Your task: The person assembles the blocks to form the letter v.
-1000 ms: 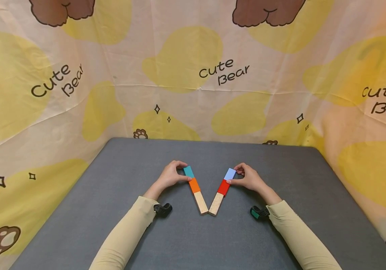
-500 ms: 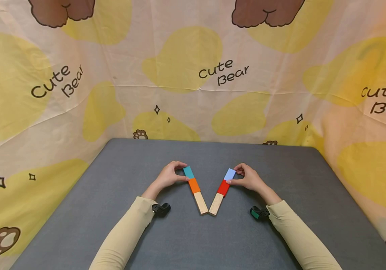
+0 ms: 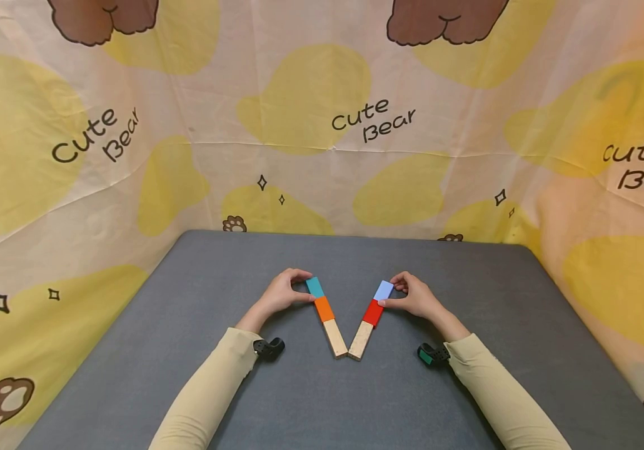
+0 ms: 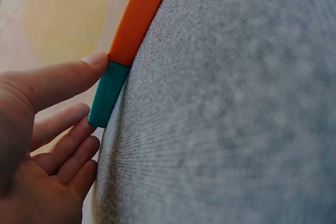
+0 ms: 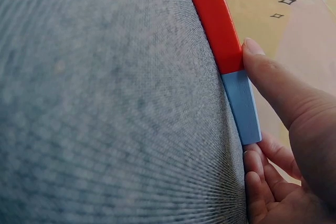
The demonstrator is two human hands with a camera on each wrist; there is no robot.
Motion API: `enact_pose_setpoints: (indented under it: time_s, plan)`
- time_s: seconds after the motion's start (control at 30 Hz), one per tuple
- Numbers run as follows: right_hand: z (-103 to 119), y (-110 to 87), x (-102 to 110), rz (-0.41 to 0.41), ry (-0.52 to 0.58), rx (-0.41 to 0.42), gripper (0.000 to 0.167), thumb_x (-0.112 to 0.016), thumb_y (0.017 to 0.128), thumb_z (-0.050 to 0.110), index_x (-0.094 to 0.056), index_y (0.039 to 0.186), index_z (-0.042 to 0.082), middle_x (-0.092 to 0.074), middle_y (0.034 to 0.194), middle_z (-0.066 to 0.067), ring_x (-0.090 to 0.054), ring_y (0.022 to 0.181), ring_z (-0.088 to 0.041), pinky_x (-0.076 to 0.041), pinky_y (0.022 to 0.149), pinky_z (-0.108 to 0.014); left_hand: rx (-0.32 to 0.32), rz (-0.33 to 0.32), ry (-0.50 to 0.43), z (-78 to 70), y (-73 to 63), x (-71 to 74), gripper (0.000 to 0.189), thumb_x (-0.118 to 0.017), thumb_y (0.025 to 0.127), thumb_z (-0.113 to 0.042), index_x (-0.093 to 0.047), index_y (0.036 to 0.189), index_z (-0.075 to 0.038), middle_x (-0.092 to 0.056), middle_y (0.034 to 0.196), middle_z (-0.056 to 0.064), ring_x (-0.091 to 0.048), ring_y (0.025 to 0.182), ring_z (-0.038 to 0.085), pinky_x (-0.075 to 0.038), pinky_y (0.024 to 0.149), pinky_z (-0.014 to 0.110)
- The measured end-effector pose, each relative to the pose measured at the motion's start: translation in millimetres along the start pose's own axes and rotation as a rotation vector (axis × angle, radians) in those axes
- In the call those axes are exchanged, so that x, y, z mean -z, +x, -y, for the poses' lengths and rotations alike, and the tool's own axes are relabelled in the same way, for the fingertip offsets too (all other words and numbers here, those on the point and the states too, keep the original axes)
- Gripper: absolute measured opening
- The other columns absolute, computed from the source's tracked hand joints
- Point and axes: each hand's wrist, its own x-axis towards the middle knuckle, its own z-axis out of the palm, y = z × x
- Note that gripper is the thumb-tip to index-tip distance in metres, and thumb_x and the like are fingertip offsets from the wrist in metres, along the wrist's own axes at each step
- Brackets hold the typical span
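Two rows of wooden blocks form a V on the table. In the left row, a teal block [image 3: 315,287] lies farthest, then an orange block [image 3: 324,309] and a plain wood block [image 3: 336,339]. The right row has a light blue block [image 3: 383,290], a red block [image 3: 373,313] and another plain wood block [image 3: 360,341]. My left hand [image 3: 285,291] holds the teal block, thumb by its seam with the orange one, index finger at its far end. Likewise my right hand [image 3: 414,297] holds the light blue block, its thumb against the red block's corner.
A grey cloth-covered table [image 3: 232,269] spreads beneath everything. Behind and beside it hangs a printed curtain [image 3: 299,125]. Black bands with small devices sit at the left wrist [image 3: 269,349] and the right wrist [image 3: 433,354]. The near ends of both rows touch or nearly touch.
The left hand and wrist have shifted very slightly left since one second ago. The blocks and the right hand look the same.
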Motion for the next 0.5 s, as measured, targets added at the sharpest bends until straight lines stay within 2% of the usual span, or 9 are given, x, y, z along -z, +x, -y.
enact_pose_setpoints:
  time_s: [0.5]
  plan:
    - [0.4,-1.0,-0.4,-0.003,-0.01,-0.008,0.061,-0.081,0.073,0.039,-0.054,0.113,0.002,-0.059,0.111,-0.015,-0.055,0.103,-0.028,-0.045,0.094,-0.046,-0.003,-0.005,0.006,2.9,0.0,-1.6,0.055,-0.083,0.072,-0.027,-0.064,0.121,-0.013,-0.06,0.121,0.006,-0.055,0.115,0.023,-0.041,0.101,0.042]
